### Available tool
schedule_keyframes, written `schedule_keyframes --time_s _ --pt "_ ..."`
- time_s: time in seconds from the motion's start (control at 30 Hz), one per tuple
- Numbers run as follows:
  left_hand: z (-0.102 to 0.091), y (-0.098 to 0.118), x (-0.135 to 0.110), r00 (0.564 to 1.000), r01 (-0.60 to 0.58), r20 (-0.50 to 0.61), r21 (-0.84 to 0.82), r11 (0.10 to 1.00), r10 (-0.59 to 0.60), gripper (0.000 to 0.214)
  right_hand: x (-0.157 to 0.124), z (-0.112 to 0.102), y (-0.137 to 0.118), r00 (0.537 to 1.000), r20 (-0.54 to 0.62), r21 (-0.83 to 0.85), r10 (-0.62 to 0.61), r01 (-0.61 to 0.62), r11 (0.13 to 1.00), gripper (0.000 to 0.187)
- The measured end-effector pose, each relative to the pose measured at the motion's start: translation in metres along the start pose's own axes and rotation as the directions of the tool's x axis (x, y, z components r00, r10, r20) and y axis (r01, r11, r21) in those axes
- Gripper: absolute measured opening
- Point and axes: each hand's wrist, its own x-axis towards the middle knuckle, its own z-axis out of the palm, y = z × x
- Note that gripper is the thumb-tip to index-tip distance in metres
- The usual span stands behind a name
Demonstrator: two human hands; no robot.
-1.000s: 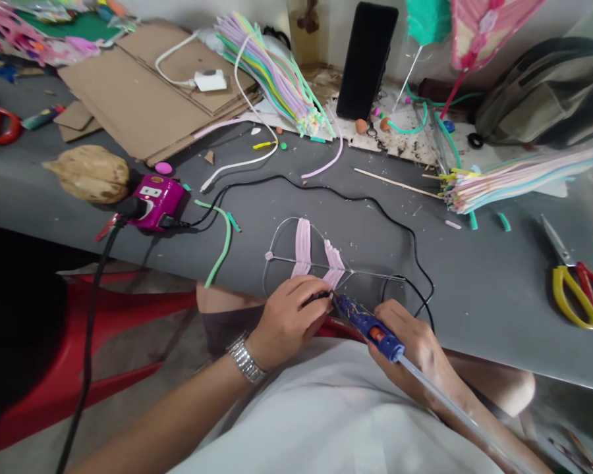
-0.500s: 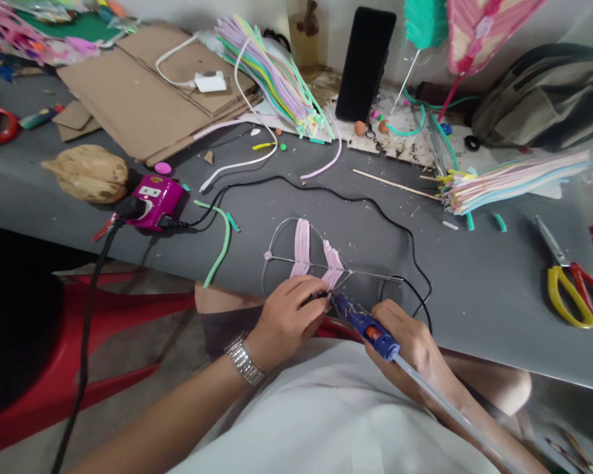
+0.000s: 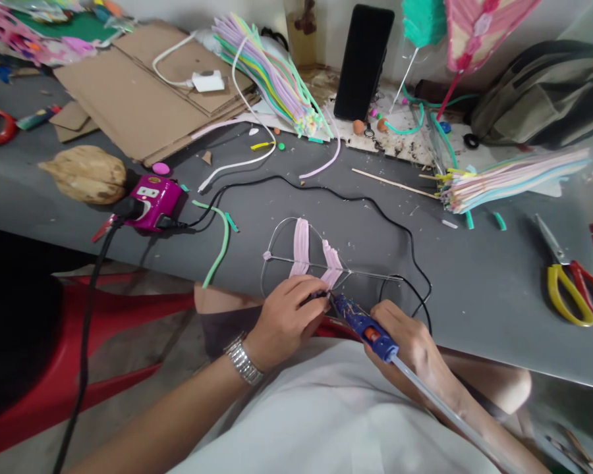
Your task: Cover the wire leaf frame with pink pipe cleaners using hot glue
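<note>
Item 1: L hand point(image 3: 286, 322), silver link watch on wrist; fingers point(image 3: 301, 283) clenched at lower edge of thin silver wire frame point(image 3: 370, 276), exact grip hidden. Frame lies flat on gray surface point(image 3: 474, 316) near front edge, w/ 2 pale pink ribbed strips point(image 3: 300, 247) across crossbar. Item 2: R hand point(image 3: 410, 349), fingers point(image 3: 388, 315) wrapped round blue hot-glue gun point(image 3: 363, 327), nozzle at 2nd strip, long clear glue stick point(image 3: 439, 401) out back.
</note>
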Motion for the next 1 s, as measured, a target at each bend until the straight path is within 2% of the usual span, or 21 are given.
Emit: schedule_keyframes --time_s 0.77,1.0 --pt "0.0002 0.0004 0.0006 1.0 -0.005 -0.013 -0.006 1.0 0.005 0.012 -0.0041 0.0055 0.002 0.999 -0.022 0.027 0.046 -0.045 0.999 0.011" --pt "-0.0007 0.0008 0.0017 1.0 -0.005 -0.014 -0.005 1.0 0.005 0.012 -0.0029 0.0026 0.0004 0.999 0.006 0.016 0.035 -0.035 0.999 0.013"
